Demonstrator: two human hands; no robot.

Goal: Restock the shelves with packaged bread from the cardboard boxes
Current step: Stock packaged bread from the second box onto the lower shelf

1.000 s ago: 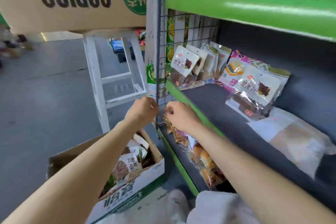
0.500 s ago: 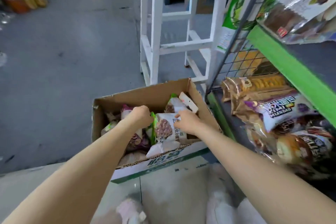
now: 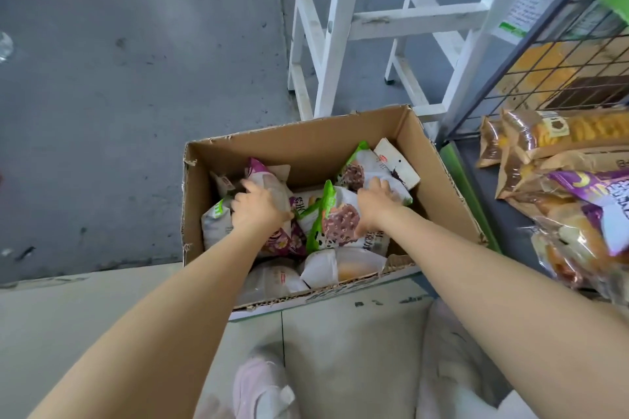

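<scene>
- Both hands are down in the cardboard box (image 3: 306,133) on the floor. The left hand (image 3: 260,207) has its fingers curled over a purple-and-white bread packet (image 3: 272,180), and the right hand (image 3: 374,204) has its fingers spread and bent over a green-and-white bread packet (image 3: 360,173). Whether either grip has fully closed I cannot tell.
- The packets lie loose and overlapping under the fingers. Lifting one could drag its neighbour, such as the green packet (image 3: 335,218) between the two hands, up and over the box rim.
- The wrappers look slick and puffy, so a shallow hold by the fingertips could slip on the way to the shelf.
- Squeezing harder to stop that would likely crush the soft bread inside.
- Right of the right fingers, the lower shelf (image 3: 490,187) already carries piled bread bags (image 3: 558,133) near its edge. Pushing more in there could tip some off.
- The wire grid panel (image 3: 544,71) beyond the fingers could snag a wrapper.
</scene>
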